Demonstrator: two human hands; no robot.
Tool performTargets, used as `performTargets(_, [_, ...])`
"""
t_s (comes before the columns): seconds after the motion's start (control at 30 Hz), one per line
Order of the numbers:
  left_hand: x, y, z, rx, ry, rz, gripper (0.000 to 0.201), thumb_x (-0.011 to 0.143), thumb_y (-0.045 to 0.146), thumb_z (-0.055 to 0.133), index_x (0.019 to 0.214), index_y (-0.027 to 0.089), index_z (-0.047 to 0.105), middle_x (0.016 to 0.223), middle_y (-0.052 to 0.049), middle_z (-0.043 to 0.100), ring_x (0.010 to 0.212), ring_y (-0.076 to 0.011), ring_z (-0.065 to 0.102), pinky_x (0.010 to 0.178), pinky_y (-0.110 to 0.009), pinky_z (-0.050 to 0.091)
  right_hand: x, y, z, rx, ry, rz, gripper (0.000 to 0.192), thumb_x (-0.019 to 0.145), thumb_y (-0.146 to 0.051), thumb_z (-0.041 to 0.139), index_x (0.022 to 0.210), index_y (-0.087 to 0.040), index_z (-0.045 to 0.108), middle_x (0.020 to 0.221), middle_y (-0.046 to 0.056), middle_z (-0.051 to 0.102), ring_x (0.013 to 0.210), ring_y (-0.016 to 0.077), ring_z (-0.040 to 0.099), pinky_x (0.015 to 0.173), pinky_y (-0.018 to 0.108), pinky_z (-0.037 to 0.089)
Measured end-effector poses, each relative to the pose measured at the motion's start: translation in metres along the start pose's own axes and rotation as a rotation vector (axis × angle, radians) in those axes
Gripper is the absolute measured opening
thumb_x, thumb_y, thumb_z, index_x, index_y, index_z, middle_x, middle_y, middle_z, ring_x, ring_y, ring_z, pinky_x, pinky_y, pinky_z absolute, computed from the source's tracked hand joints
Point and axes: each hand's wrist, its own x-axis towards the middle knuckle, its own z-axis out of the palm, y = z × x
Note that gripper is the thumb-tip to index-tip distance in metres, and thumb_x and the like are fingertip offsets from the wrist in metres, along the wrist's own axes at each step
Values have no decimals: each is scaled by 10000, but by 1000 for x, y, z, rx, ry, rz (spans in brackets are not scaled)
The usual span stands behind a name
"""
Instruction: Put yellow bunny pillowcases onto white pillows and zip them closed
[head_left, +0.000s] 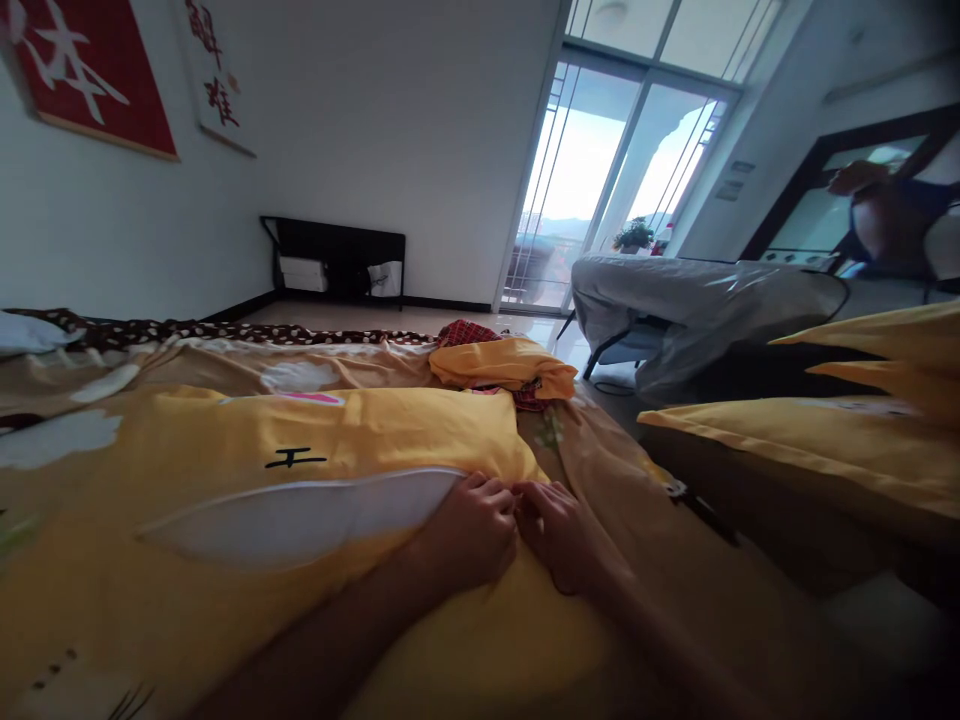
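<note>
Yellow cover (315, 440) lies spread on the bed (600, 440); left hand (472, 530) and right hand (562, 535), side by side, both pinch its edge.

Yellow printed pillowcase (247, 470) lies flat, corner bunched.

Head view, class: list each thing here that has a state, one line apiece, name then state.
yellow cover: spread flat, its edge pinched.
left hand: fingers curled, gripping the cover's edge.
right hand: fingers curled on the same edge, touching the left.
folded yellow cloth: bundled, lying behind.
yellow pillows: stacked at right.
</note>
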Motion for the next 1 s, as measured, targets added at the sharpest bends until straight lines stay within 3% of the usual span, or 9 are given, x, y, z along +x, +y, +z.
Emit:
performTargets(0.1, [-1, 3, -2, 29, -38, -71, 175, 848, 282, 549, 875, 155, 667, 940, -43, 652, 896, -195, 548, 801, -380, 376, -1, 2, 1, 32, 63, -87, 263, 842, -54, 420, 999, -191, 580, 866, 44, 704, 756, 175, 632, 724, 293, 420])
performTargets(0.23, [-1, 6, -4, 6, -83, -149, 202, 855, 317, 542, 907, 173, 674, 964, -51, 650, 928, -209, 532, 832, -384, 361, 0, 1, -1, 38, 17, -94, 257, 808, -21, 419, 914, -189, 582, 805, 25, 685, 719, 167, 616, 699, 286, 388])
performTargets(0.4, [-2, 7, -7, -17, -129, -192, 236, 867, 329, 525, 949, 167, 674, 969, -65, 648, 948, -220, 523, 850, -384, 357, 1, -1, -5, 19, -39, -53, 202, 791, -37, 430, 768, -192, 557, 738, 24, 656, 681, 164, 573, 677, 278, 368])
performTargets(0.63, [-1, 8, -12, -51, -169, -192, 241, 903, 310, 476, 937, 176, 673, 1054, -55, 666, 996, -218, 539, 870, -407, 340, 6, -4, -12, 110, -90, 127, 166, 815, -120, 472, 780, -193, 616, 755, 21, 677, 710, 161, 599, 669, 264, 391])
performTargets(0.73, [-1, 8, -11, -62, -212, -204, 248, 900, 302, 477, 947, 162, 677, 1055, -62, 679, 1023, -232, 543, 886, -426, 340, 10, -9, -13, 29, -103, 174, 170, 842, -161, 484, 757, -189, 628, 731, 26, 682, 693, 164, 605, 667, 268, 380])
performTargets(0.9, [-3, 8, -7, -91, -289, -258, 324, 940, 295, 406, 1088, 149, 654, 1149, -81, 666, 1115, -264, 520, 942, -486, 324, 14, -20, -15, -155, -262, 253, 191, 813, -104, 468, 784, -184, 639, 796, 45, 706, 779, 186, 632, 697, 275, 369])
performTargets(1.0, [-5, 9, -5, -105, -290, -265, 369, 963, 294, 359, 1196, 152, 607, 1242, -84, 628, 1160, -264, 498, 988, -505, 298, 16, -25, -19, -180, -343, 265, 206, 840, -129, 467, 901, -183, 656, 892, 52, 719, 850, 197, 641, 740, 281, 380])
